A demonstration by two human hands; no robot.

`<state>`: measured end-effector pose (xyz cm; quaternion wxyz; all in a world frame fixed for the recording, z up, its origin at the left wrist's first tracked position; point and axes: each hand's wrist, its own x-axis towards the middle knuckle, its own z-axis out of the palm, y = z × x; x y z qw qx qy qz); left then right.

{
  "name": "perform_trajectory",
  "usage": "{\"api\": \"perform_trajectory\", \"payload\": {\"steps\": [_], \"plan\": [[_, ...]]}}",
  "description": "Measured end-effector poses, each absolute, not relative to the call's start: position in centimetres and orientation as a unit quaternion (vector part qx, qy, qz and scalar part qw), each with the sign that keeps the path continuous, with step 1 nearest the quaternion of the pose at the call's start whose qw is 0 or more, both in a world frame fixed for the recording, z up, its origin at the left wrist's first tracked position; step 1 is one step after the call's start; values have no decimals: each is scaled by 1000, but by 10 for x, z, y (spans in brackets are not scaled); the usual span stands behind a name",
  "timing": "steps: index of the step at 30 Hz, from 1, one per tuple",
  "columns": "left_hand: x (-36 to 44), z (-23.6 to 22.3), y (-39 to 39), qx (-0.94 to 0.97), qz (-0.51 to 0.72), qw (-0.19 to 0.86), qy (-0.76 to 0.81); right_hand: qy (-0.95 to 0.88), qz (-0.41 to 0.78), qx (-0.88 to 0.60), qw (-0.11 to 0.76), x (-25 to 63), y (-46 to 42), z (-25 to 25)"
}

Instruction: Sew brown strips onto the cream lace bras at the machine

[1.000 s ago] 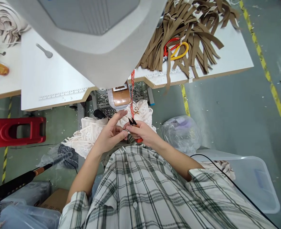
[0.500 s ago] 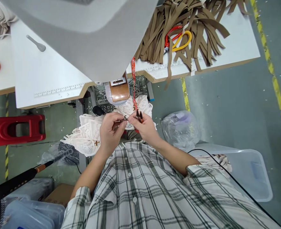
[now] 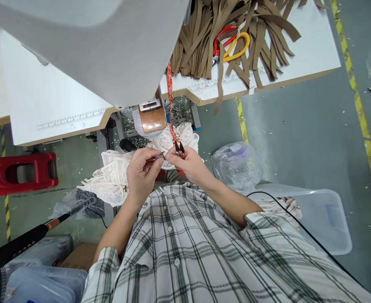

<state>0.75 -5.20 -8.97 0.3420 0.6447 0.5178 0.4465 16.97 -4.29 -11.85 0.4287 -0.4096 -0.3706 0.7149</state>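
My left hand [image 3: 142, 171] pinches a small grey, metallic-looking piece [image 3: 159, 157] between thumb and fingertips; it is too small to tell its kind. Close beside it, my right hand [image 3: 192, 166] is wrapped round thread snips [image 3: 179, 150], dark blades pointing up and away from me, with a bit of orange handle showing. The thumb and fingertip of that hand touch near the small piece. A twisted red cord [image 3: 170, 101] runs from the snips up to the machine. White lace garments, like bras [image 3: 111, 179], lie beneath and left of both hands.
A pale sewing machine head [image 3: 109, 54] overhangs the white table [image 3: 56, 101]. Brown fabric strips [image 3: 201, 46] lie at the right with yellow-handled scissors [image 3: 245, 45] and a red-handled tool [image 3: 218, 40]. A red stool [image 3: 40, 174] stands left, a clear plastic bin [image 3: 327, 223] right.
The view has shifted slightly, so the table and machine sit further left. Both hands stay close together, holding the same things, with only a small movement of the fingers.
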Motion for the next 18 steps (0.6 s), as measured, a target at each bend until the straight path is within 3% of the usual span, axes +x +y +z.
{"api": "perform_trajectory", "payload": {"steps": [18], "plan": [[5,-91,-54,634,452,358,515,-355,712,-432,424,165,-44,-115]]}}
